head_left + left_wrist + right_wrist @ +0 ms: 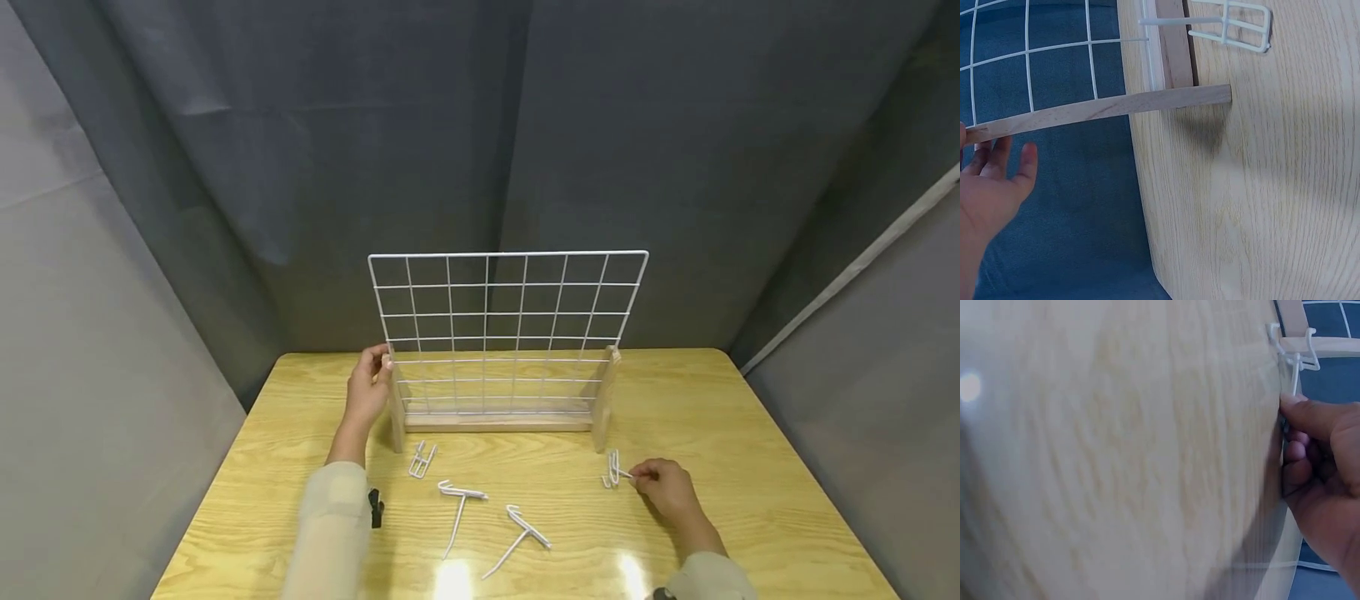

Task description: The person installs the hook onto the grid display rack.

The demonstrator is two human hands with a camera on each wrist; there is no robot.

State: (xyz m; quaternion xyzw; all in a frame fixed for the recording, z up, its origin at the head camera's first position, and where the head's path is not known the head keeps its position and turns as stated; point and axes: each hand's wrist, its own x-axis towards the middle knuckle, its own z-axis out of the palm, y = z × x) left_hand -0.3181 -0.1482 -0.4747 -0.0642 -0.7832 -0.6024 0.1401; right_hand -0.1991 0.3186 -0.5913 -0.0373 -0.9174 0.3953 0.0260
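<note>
A white wire grid panel (486,315) stands upright in a wooden base with a post at each side. My left hand (367,390) grips the top of the left wooden post (1104,108), some fingers straightened below it in the left wrist view. On the right, my right hand (666,490) pinches the prong of a white wire hook (613,470) between thumb and fingers, its bent ends pointing away from the hand. In the right wrist view the hook (1296,359) appears just beyond the thumb tip.
Three more white hooks lie on the table before the rack: a left hook (422,460), a middle hook (461,497) and a front hook (527,533). The wood-grain table (750,467) ends at a dark curtain (480,167) behind.
</note>
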